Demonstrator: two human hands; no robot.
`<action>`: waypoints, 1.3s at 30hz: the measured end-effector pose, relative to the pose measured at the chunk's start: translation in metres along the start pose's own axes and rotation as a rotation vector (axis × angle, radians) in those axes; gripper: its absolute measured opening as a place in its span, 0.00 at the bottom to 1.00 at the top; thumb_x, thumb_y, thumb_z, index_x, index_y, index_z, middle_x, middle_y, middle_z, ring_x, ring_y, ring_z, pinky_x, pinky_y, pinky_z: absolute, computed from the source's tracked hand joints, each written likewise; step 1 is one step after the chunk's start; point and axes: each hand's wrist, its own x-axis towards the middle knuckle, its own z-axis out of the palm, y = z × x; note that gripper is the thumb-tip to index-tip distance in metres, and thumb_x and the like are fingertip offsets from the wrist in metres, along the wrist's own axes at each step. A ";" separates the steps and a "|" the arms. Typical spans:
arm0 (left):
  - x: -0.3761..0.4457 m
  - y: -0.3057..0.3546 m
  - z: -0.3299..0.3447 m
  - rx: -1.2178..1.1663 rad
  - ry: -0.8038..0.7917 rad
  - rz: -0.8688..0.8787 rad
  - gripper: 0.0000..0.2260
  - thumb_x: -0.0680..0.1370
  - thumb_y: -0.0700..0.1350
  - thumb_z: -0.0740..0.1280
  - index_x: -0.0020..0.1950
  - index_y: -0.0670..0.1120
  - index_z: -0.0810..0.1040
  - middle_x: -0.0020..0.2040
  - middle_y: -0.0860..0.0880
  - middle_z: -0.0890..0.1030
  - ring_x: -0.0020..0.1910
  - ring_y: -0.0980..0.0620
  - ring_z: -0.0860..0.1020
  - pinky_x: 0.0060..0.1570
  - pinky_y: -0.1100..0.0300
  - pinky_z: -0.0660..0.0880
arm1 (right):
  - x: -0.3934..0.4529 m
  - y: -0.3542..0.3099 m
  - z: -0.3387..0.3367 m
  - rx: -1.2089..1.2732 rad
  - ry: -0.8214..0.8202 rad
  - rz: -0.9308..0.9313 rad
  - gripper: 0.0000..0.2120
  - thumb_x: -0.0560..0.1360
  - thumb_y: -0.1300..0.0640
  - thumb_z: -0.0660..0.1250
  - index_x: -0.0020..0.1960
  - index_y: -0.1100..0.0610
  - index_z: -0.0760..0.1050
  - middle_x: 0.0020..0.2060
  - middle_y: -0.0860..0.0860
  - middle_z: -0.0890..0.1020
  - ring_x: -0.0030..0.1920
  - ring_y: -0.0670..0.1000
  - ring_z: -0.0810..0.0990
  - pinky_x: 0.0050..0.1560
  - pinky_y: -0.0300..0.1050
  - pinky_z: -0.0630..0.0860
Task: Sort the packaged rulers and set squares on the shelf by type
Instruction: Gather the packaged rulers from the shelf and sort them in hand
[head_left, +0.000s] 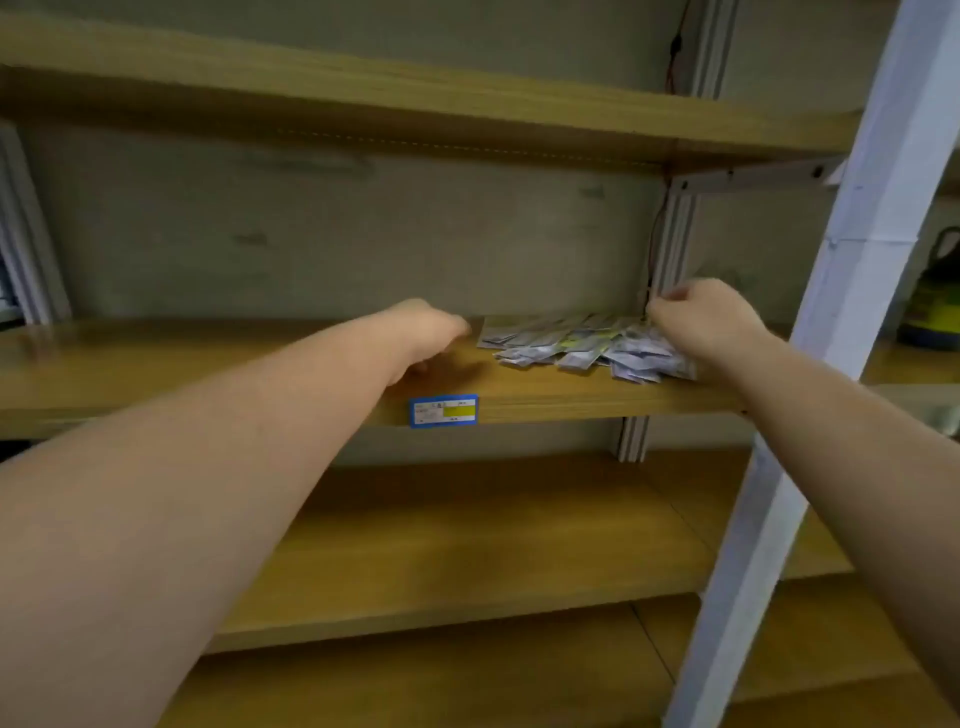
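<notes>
A loose pile of packaged rulers and set squares (571, 343) in clear and white wrappers lies on the right part of the middle wooden shelf (208, 358). My right hand (701, 317) rests on the pile's right end, fingers curled down onto the packets; whether it grips one is hidden. My left hand (431, 332) lies on the shelf just left of the pile, fingers bent downward and hidden, nothing visible in it.
A blue and yellow price label (443, 410) is fixed to the shelf's front edge. A white metal upright (831, 338) slants across the right. Bare wooden shelves sit above and below. A dark bottle (935, 301) stands at far right.
</notes>
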 end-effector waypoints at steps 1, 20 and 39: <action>0.006 0.006 0.007 -0.063 -0.022 -0.019 0.20 0.77 0.57 0.68 0.61 0.44 0.77 0.51 0.46 0.79 0.48 0.47 0.78 0.47 0.51 0.74 | 0.005 0.007 -0.002 0.029 -0.022 0.018 0.16 0.78 0.50 0.61 0.52 0.61 0.81 0.48 0.58 0.83 0.52 0.60 0.80 0.52 0.51 0.75; 0.100 0.076 0.075 -0.118 -0.034 -0.320 0.13 0.78 0.55 0.69 0.42 0.48 0.74 0.41 0.49 0.74 0.36 0.55 0.69 0.33 0.63 0.62 | 0.069 0.055 0.062 0.034 -0.120 -0.270 0.19 0.76 0.40 0.60 0.65 0.41 0.77 0.60 0.49 0.77 0.62 0.54 0.75 0.58 0.52 0.75; 0.099 0.099 0.099 0.150 -0.354 -0.290 0.38 0.70 0.55 0.79 0.72 0.38 0.71 0.65 0.43 0.76 0.62 0.45 0.74 0.65 0.55 0.71 | 0.058 0.051 0.065 -0.094 -0.255 -0.348 0.22 0.76 0.38 0.58 0.69 0.38 0.73 0.63 0.50 0.75 0.68 0.54 0.66 0.65 0.56 0.69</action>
